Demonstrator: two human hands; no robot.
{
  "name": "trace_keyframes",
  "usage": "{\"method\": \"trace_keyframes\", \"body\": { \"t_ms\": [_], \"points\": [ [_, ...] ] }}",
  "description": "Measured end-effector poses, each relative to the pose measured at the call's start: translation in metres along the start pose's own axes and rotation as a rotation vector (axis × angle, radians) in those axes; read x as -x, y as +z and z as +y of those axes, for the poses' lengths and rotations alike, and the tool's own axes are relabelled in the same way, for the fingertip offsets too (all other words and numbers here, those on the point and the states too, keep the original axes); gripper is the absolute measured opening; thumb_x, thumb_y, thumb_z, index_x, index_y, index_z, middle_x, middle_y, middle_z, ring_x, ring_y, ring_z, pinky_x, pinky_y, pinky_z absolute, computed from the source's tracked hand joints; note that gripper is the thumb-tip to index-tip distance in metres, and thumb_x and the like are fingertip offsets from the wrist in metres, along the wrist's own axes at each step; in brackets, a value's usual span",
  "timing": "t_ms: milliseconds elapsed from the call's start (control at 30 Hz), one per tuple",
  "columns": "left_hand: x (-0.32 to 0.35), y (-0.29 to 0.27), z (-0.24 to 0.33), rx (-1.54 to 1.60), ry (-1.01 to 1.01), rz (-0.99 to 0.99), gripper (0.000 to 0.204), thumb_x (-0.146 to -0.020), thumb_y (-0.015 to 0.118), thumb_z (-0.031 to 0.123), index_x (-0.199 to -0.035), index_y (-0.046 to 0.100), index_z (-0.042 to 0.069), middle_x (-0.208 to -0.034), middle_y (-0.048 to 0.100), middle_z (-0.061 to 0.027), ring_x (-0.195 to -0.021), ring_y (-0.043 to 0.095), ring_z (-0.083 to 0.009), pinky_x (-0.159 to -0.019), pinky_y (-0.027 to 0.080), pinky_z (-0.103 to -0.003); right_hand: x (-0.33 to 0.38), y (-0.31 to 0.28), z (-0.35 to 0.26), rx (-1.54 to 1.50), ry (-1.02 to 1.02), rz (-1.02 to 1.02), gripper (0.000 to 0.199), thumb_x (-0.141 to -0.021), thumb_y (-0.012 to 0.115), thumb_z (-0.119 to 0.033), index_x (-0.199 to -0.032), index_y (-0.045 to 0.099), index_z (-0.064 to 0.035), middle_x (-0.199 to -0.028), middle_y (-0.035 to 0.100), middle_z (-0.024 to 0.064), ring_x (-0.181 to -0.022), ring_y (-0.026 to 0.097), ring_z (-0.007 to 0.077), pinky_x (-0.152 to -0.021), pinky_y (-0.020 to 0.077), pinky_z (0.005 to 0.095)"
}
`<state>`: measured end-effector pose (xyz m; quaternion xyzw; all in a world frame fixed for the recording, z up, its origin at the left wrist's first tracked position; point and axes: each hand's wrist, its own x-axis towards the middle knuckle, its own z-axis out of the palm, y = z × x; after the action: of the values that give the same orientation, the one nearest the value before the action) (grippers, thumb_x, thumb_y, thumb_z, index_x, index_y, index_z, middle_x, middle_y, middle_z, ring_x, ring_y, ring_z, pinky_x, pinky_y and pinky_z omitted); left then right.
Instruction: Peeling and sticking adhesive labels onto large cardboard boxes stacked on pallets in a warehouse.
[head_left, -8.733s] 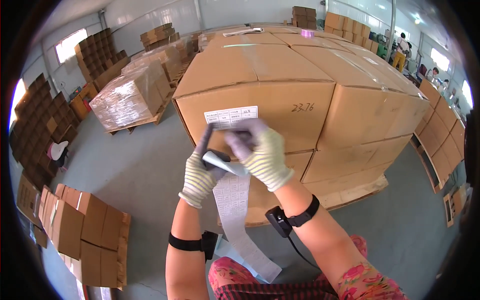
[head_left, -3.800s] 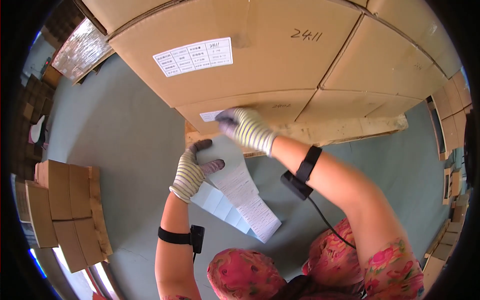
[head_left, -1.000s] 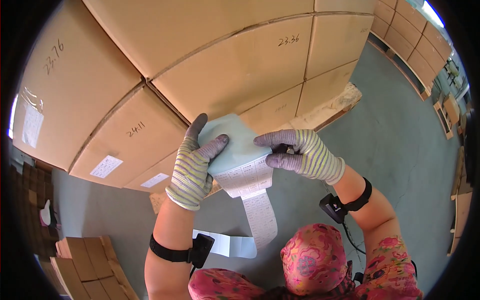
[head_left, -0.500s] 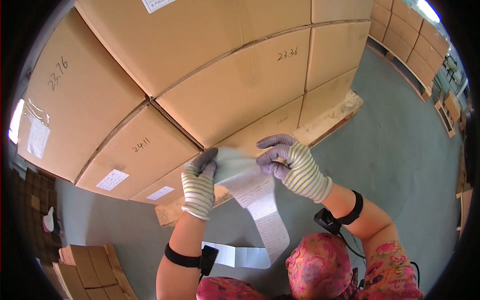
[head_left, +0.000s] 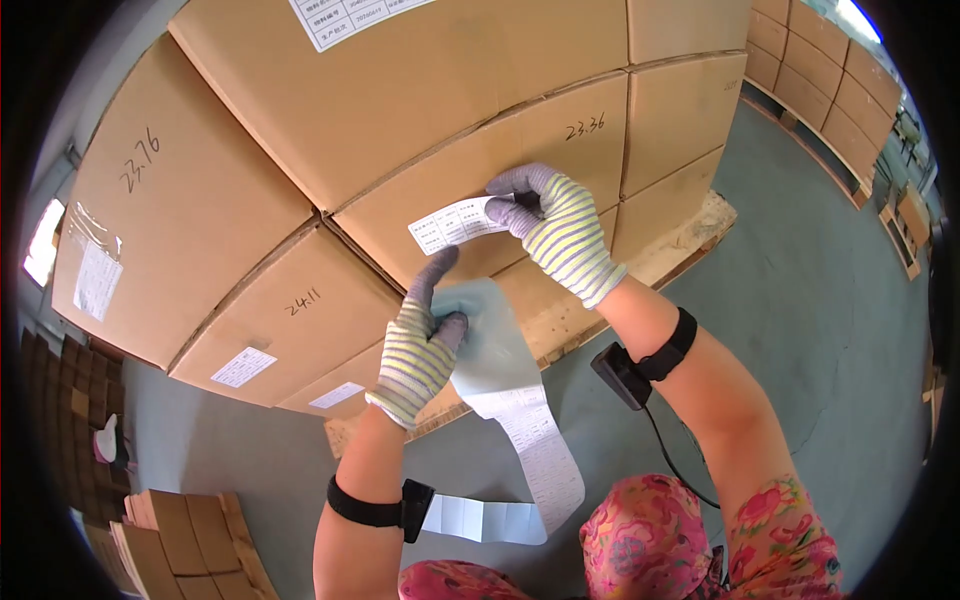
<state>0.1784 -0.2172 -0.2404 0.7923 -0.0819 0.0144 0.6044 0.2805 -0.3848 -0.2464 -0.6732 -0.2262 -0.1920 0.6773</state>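
Observation:
In my right hand [head_left: 562, 232], gloved in a striped knit with grey fingers, the right end of a white printed label [head_left: 447, 226] is pinched. That label lies against the front of a brown carton [head_left: 545, 150]. My left hand [head_left: 418, 350], in a matching glove, has its index finger stretched to the label's lower edge. Between its thumb and the other fingers is a label strip [head_left: 505, 365], with bare bluish backing at the top. From there the strip hangs down and curls, its lower length carrying printed labels.
Stacked cartons [head_left: 270, 270] with labels and handwritten marks rise in front of me on a wooden pallet [head_left: 690, 235]. More pallet-borne cartons [head_left: 820, 75] stand at the far right. Flattened cartons [head_left: 190, 530] are at the lower left. A cable [head_left: 660, 430] hangs by my right arm.
My right hand has moved up and left, bringing a label off the strip onto the carton. My left index finger now reaches up to it. The strip's top shows bare backing.

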Motion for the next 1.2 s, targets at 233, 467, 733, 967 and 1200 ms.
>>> {"method": "trace_keyframes", "body": {
  "t_ms": [233, 467, 733, 967, 1200],
  "points": [
    [-0.021, -0.011, -0.015, -0.188, 0.074, 0.073, 0.067, -0.073, 0.048, -0.017, -0.134, 0.034, 0.009, -0.128, 0.046, -0.0035, -0.098, 0.052, -0.0126, -0.085, 0.043, -0.023, -0.003, 0.005, -0.012, 0.547, -0.205, 0.042, 0.038, -0.067, 0.074, -0.034, -0.089, 0.061, -0.0067, -0.083, 0.064, 0.0104, -0.073, 0.062, 0.0286, -0.065, 0.0488, 0.0377],
    [0.011, -0.006, -0.009, 0.005, -0.218, -0.019, 0.038, -0.081, 0.055, 0.000, -0.119, 0.051, 0.000, -0.109, 0.058, -0.0099, -0.094, 0.054, -0.0134, -0.085, 0.044, -0.026, 0.009, -0.026, -0.011, 0.683, 0.051, 0.140, 0.059, -0.069, 0.072, -0.042, -0.106, 0.049, -0.0035, -0.084, 0.063, 0.0145, -0.075, 0.061, 0.0336, -0.069, 0.0491, 0.0397],
    [0.042, 0.026, -0.067, 0.547, -0.449, 0.291, 0.073, -0.071, 0.070, -0.002, -0.133, 0.031, 0.000, -0.116, 0.050, -0.0176, -0.099, 0.056, -0.0245, -0.080, 0.052, -0.035, 0.149, -0.039, 0.018, -0.399, 0.719, -0.587, 0.057, -0.089, 0.055, -0.021, -0.136, 0.029, -0.0036, -0.111, 0.053, 0.0084, -0.103, 0.048, 0.0125, -0.093, 0.0372, 0.0310],
    [0.049, 0.042, -0.073, 0.527, -0.561, 0.356, 0.073, -0.077, 0.063, -0.003, -0.137, 0.022, 0.002, -0.110, 0.051, -0.0210, -0.094, 0.058, -0.0286, -0.080, 0.053, -0.038, 0.154, -0.058, 0.013, -0.292, 0.693, -0.629, 0.026, -0.086, 0.055, -0.008, -0.112, 0.058, -0.0045, -0.093, 0.060, 0.0021, -0.082, 0.053, 0.0075, -0.076, 0.0452, 0.0234],
    [0.055, 0.037, -0.108, 0.619, -0.645, 0.434, 0.025, -0.081, 0.055, -0.002, -0.106, 0.062, -0.001, -0.098, 0.063, -0.0125, -0.085, 0.060, -0.0211, -0.075, 0.053, -0.031, 0.158, -0.059, 0.014, -0.272, 0.748, -0.704, 0.033, -0.084, 0.062, -0.013, -0.115, 0.057, -0.0023, -0.093, 0.062, 0.0032, -0.079, 0.057, 0.0092, -0.071, 0.0484, 0.0234]
  ]
}}
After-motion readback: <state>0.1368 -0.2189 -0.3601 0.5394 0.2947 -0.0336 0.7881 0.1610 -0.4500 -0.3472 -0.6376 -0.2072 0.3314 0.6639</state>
